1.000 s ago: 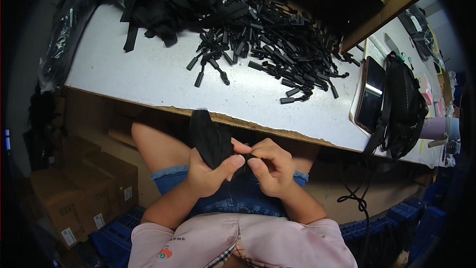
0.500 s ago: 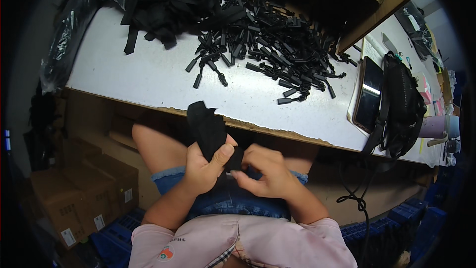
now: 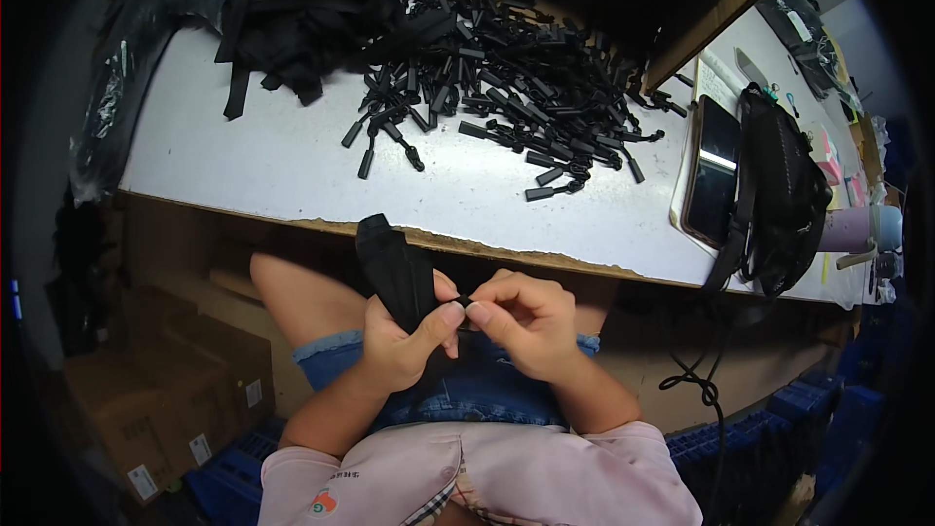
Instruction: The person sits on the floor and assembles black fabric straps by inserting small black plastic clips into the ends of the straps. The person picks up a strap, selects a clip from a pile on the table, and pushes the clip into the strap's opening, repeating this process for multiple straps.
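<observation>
My left hand grips a black fabric strap piece that sticks up in front of the table's near edge. My right hand meets it thumb to thumb, pinching a small black part at the strap's lower end; that part is mostly hidden by my fingers. Both hands are over my lap, below the white table. On the table lies a heap of several black zipper pulls, and a pile of black straps lies at the far left.
A phone lies on a notebook at the table's right, beside a black bag and a purple bottle. A cardboard box stands at the back right. Cardboard boxes and blue crates are under the table.
My hands dipped lower in my lap, then came back up together. The strap piece now stands more upright and my fingertips pinch at its lower end.
</observation>
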Tool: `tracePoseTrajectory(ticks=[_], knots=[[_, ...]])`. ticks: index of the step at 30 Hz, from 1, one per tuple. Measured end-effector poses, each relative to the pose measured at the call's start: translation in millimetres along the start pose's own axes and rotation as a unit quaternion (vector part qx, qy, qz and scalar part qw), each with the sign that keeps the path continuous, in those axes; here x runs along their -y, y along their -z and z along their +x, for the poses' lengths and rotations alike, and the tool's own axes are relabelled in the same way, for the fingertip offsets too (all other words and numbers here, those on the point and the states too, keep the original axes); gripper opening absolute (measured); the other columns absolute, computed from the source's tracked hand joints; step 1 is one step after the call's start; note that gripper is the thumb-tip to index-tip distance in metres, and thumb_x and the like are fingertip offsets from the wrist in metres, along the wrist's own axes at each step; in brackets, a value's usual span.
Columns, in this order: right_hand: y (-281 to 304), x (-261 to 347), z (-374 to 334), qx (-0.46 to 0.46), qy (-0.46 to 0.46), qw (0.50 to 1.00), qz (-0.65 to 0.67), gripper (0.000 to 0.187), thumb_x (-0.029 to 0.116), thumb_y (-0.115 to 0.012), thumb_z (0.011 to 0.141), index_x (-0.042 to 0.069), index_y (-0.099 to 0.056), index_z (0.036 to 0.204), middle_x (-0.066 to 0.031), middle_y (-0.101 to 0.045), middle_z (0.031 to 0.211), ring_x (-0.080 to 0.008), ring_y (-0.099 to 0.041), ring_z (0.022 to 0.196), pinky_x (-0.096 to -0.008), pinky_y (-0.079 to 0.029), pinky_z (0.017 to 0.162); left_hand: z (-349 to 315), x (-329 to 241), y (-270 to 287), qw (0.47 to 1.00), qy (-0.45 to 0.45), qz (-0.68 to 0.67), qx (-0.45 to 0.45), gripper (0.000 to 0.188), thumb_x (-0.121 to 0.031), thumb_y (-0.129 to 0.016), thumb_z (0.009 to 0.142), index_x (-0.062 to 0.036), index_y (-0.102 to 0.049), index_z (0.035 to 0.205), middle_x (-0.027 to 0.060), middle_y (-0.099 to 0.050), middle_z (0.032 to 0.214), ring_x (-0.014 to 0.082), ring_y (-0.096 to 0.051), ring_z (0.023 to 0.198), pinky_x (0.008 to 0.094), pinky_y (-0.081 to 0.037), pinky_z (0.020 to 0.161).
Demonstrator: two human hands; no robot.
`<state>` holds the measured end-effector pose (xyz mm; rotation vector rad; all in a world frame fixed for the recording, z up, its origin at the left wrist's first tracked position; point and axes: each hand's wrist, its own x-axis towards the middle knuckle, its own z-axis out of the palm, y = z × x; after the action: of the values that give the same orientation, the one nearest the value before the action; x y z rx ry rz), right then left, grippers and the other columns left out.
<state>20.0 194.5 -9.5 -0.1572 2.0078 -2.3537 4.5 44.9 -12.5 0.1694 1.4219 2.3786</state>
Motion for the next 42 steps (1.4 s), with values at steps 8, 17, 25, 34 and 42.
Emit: tracePoseTrajectory(ticks=[8,17,25,34,42], knots=[[-5.6,1.7,-1.7,-0.016,0.09,0.993,-0.068,0.007,0.0,-0.05,0.08,-0.004,-0.055,0.083,-0.0076,-0.055,0.069,-0.0074,-0.053,0.053,-0.0178,-0.041,0.045,-1.8,3.4,-4.7,0.937,-0.215,0.276,-0.001,0.019,0.001,-0.059,0.073,-0.001,-0.056,0.092,0.0079,-0.05,0.084,0.0117,-0.051,0.058,0.021,-0.043,0.047],[20.6,9.5,19.4,-0.172,0.132,0.896,-0.388,0.012,0.007,-0.061,0.07,0.001,-0.055,0.079,-0.0067,-0.051,0.061,-0.0142,-0.046,0.043,-0.0257,-0.037,0.039,0.7,3.9,-7.7,0.999,0.03,-0.013,-0.037,0.019,-0.013,-0.051,0.084,0.0036,-0.046,0.092,0.0085,-0.05,0.07,0.0122,-0.051,0.056,0.0261,-0.048,0.055],[65.4,32.2,60.5,-0.164,0.041,0.834,-0.525,0.009,0.004,-0.058,0.068,0.0,-0.05,0.068,-0.0079,-0.049,0.05,-0.0188,-0.049,0.043,-0.0277,-0.039,0.043,4.2,0.0,-2.7,0.993,0.109,0.023,-0.037,0.018,-0.016,-0.053,0.083,-0.0005,-0.051,0.09,0.0037,-0.051,0.071,0.0075,-0.048,0.062,0.0206,-0.04,0.054],[29.8,17.3,23.8,-0.194,0.018,0.961,-0.197,0.007,0.002,-0.059,0.072,-0.002,-0.058,0.078,-0.0042,-0.057,0.063,-0.006,-0.053,0.055,-0.018,-0.042,0.048,2.0,1.2,-6.4,0.993,0.052,0.095,-0.053,0.013,-0.007,-0.057,0.079,0.0007,-0.054,0.088,0.004,-0.056,0.079,0.0059,-0.05,0.068,0.0192,-0.041,0.06],[2.4,10.0,12.8,-0.116,0.299,0.879,-0.352,0.02,-0.006,-0.064,0.061,0.0,-0.057,0.08,-0.0087,-0.055,0.069,-0.0207,-0.054,0.057,-0.0269,-0.043,0.048,4.9,3.0,-11.0,0.984,-0.077,0.135,-0.084,0.007,0.0,-0.058,0.075,0.0008,-0.056,0.082,0.0023,-0.056,0.072,0.0059,-0.05,0.065,0.0196,-0.041,0.058]])
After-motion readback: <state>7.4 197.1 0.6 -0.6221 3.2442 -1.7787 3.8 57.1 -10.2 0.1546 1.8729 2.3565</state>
